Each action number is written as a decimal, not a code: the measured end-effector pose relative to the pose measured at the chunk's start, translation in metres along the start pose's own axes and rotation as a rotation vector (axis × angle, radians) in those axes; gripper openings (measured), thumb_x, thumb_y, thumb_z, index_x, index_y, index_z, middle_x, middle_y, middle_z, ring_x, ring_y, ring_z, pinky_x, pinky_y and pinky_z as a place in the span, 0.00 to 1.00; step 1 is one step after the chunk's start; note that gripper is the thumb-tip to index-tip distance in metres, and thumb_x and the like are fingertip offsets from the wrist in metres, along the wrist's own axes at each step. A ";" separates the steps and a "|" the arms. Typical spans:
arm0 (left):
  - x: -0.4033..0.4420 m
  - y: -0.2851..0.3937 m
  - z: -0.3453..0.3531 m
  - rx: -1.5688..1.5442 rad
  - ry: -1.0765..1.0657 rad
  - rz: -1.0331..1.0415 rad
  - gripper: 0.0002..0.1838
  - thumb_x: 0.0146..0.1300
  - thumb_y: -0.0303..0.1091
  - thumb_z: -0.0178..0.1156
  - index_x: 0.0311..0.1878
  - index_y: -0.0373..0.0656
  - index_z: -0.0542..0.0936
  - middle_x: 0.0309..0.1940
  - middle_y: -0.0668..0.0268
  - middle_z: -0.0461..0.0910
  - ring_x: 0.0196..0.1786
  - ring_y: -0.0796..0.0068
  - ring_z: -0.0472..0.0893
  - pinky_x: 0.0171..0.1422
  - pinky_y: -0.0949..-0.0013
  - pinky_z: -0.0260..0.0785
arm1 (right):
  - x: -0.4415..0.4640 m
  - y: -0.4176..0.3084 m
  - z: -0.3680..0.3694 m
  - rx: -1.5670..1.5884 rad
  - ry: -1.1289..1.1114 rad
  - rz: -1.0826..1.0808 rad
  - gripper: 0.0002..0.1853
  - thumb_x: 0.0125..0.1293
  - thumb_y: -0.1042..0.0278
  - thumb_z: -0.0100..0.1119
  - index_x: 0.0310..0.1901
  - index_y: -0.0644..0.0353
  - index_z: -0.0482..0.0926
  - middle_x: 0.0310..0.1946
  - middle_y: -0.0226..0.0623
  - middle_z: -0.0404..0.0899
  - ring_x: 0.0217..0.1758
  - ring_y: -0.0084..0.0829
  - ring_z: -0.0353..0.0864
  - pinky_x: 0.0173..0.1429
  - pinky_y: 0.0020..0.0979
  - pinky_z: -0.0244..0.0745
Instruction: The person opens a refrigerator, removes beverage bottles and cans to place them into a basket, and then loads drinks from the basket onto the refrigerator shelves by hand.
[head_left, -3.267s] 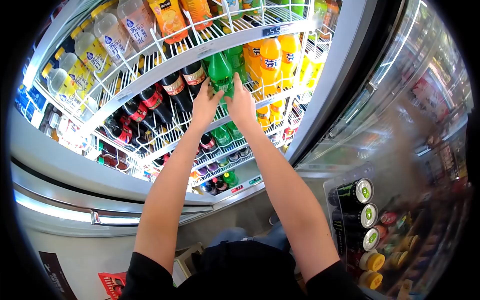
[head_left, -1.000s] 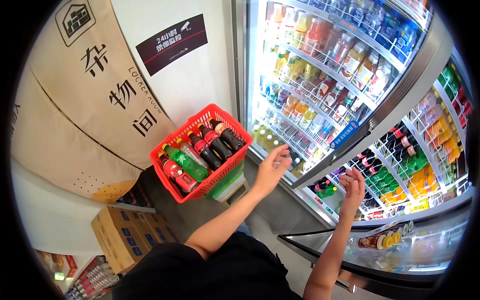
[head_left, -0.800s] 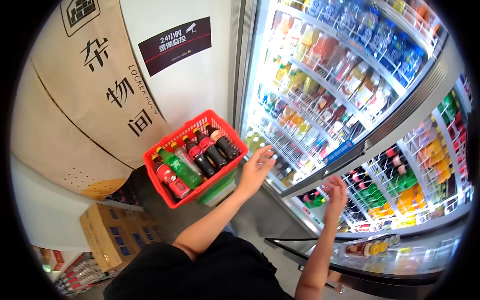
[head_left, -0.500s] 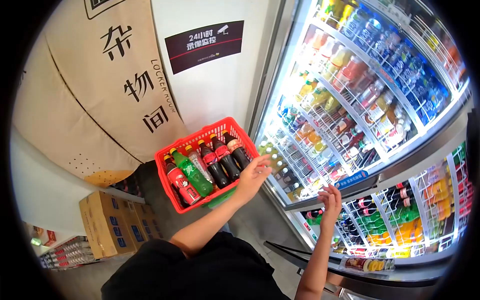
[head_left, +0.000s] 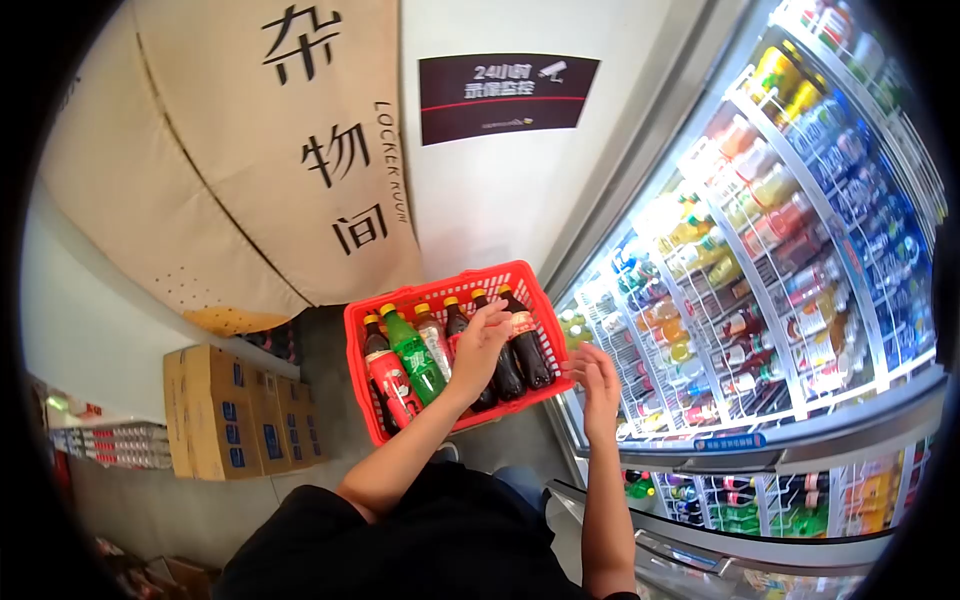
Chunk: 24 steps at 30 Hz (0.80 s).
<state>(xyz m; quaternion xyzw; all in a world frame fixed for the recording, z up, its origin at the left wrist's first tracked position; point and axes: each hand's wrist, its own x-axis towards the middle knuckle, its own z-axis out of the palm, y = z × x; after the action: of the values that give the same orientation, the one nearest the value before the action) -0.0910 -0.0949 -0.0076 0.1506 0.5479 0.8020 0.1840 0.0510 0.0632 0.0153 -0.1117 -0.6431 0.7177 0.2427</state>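
A red plastic basket [head_left: 357,350] holds several drink bottles. Among them are a green soda bottle [head_left: 418,362], a red-labelled bottle [head_left: 394,385] and, on the right side, a dark cola bottle [head_left: 530,352]. My left hand [head_left: 480,350] hovers over the basket's middle, fingers stretched and nothing in them, covering parts of the dark bottles. Close to the basket's right rim is my right hand [head_left: 597,388], empty, its fingers slightly bent and apart. Whether its fingertips touch the rim I cannot tell.
On the right stands a lit drinks cooler [head_left: 735,440] with racks of bottles. Below it is a lower rack [head_left: 770,500] of more bottles. Cardboard boxes [head_left: 215,415] are stacked at left, near a beige curtain [head_left: 230,150]. A dark sign [head_left: 505,98] hangs on the white wall.
My view has turned right. Both hands have moved left relative to the basket: the left hand now lies over the bottles, and the right hand has come from the cooler to the basket's right rim.
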 end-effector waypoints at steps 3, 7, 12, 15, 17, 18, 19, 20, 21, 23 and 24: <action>-0.004 0.016 -0.020 0.020 0.100 0.003 0.21 0.75 0.32 0.54 0.68 0.41 0.69 0.55 0.65 0.77 0.51 0.77 0.78 0.59 0.74 0.69 | 0.027 0.004 0.025 0.032 -0.166 0.023 0.18 0.77 0.66 0.48 0.61 0.67 0.73 0.50 0.41 0.80 0.49 0.29 0.81 0.54 0.30 0.77; -0.012 0.028 -0.057 0.109 0.256 0.098 0.22 0.76 0.34 0.52 0.70 0.43 0.67 0.58 0.63 0.76 0.54 0.75 0.78 0.60 0.70 0.69 | 0.055 0.020 0.050 0.092 -0.351 0.079 0.17 0.77 0.67 0.48 0.62 0.65 0.73 0.50 0.39 0.80 0.49 0.28 0.81 0.54 0.29 0.76; -0.056 0.047 -0.071 0.132 0.472 0.126 0.24 0.77 0.34 0.50 0.72 0.43 0.64 0.61 0.61 0.74 0.55 0.75 0.78 0.61 0.69 0.69 | 0.069 0.034 0.060 0.103 -0.579 0.168 0.17 0.77 0.67 0.47 0.62 0.64 0.73 0.50 0.39 0.80 0.51 0.29 0.81 0.56 0.30 0.77; -0.078 0.040 -0.069 0.127 0.561 0.145 0.23 0.76 0.33 0.50 0.72 0.42 0.65 0.61 0.61 0.74 0.55 0.75 0.78 0.61 0.70 0.69 | 0.073 0.040 0.065 0.133 -0.673 0.205 0.17 0.78 0.68 0.47 0.62 0.65 0.73 0.50 0.37 0.80 0.51 0.25 0.80 0.56 0.27 0.75; -0.095 0.033 -0.063 0.070 0.659 0.173 0.23 0.76 0.33 0.51 0.72 0.42 0.65 0.60 0.61 0.74 0.55 0.75 0.77 0.61 0.70 0.69 | 0.068 0.050 0.070 0.131 -0.703 0.240 0.17 0.78 0.67 0.49 0.62 0.64 0.73 0.50 0.37 0.80 0.51 0.25 0.80 0.55 0.27 0.75; -0.103 0.024 -0.061 0.049 0.675 0.171 0.23 0.76 0.32 0.52 0.72 0.41 0.65 0.58 0.62 0.75 0.56 0.76 0.77 0.61 0.70 0.69 | 0.065 0.059 0.073 0.131 -0.716 0.275 0.17 0.77 0.66 0.49 0.62 0.63 0.73 0.51 0.36 0.80 0.51 0.25 0.80 0.56 0.28 0.75; -0.112 0.015 -0.057 0.054 0.700 0.156 0.24 0.75 0.32 0.52 0.71 0.41 0.65 0.59 0.63 0.75 0.56 0.76 0.77 0.62 0.70 0.70 | 0.062 0.067 0.077 0.132 -0.729 0.308 0.17 0.77 0.65 0.50 0.62 0.63 0.73 0.51 0.36 0.80 0.51 0.25 0.80 0.56 0.28 0.75; -0.120 0.009 -0.051 0.065 0.719 0.146 0.23 0.76 0.32 0.52 0.71 0.40 0.65 0.61 0.61 0.74 0.57 0.75 0.76 0.62 0.70 0.69 | 0.058 0.074 0.079 0.125 -0.744 0.333 0.17 0.77 0.64 0.51 0.62 0.61 0.73 0.51 0.36 0.80 0.52 0.25 0.80 0.57 0.28 0.75; -0.130 0.004 -0.047 0.077 0.737 0.132 0.23 0.76 0.32 0.51 0.71 0.39 0.65 0.62 0.59 0.73 0.58 0.74 0.76 0.62 0.71 0.69 | 0.053 0.081 0.082 0.127 -0.753 0.337 0.17 0.77 0.65 0.52 0.63 0.61 0.72 0.52 0.35 0.80 0.53 0.26 0.80 0.57 0.28 0.75; -0.148 -0.009 -0.047 0.073 0.742 0.120 0.23 0.76 0.32 0.51 0.71 0.38 0.65 0.64 0.57 0.73 0.59 0.73 0.76 0.64 0.69 0.69 | 0.041 0.097 0.085 0.153 -0.744 0.378 0.18 0.76 0.66 0.53 0.64 0.61 0.72 0.53 0.36 0.80 0.54 0.25 0.79 0.57 0.28 0.75; -0.155 -0.012 -0.045 0.057 0.765 0.113 0.23 0.76 0.31 0.51 0.71 0.38 0.65 0.64 0.57 0.72 0.60 0.72 0.76 0.64 0.69 0.69 | 0.035 0.107 0.085 0.164 -0.743 0.383 0.18 0.76 0.66 0.53 0.64 0.61 0.72 0.53 0.36 0.80 0.54 0.25 0.79 0.57 0.28 0.75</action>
<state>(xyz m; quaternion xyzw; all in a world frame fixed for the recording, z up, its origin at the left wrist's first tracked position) 0.0283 -0.1995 -0.0414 -0.1243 0.5899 0.7936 -0.0821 -0.0413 0.0011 -0.0710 0.0570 -0.5951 0.7902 -0.1351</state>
